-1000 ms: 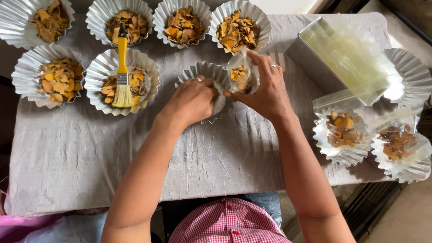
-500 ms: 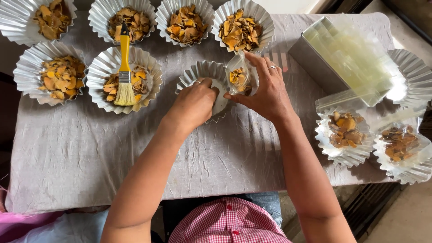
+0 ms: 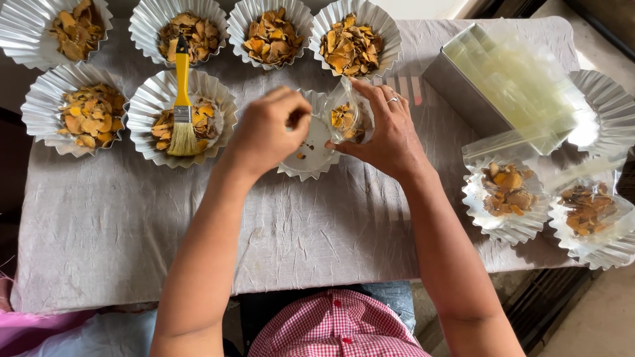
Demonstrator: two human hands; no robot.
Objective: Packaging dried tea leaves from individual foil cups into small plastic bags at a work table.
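Observation:
My right hand holds a small clear plastic bag with orange-brown dried chips in it, over the right rim of a fluted foil dish. That dish is almost bare, with a few crumbs on its white bottom. My left hand hovers over the dish's left side, fingers pinched together near the bag's mouth; whether chips are between them is hidden.
Several fluted foil dishes of dried chips line the back and left of the grey cloth. A yellow-handled brush lies across one dish. At the right are a metal box of clear bags and bagged chips on dishes.
My left hand lifted out of the near-empty dish and rose toward the bag's mouth. My right hand kept the bag at the dish's right rim.

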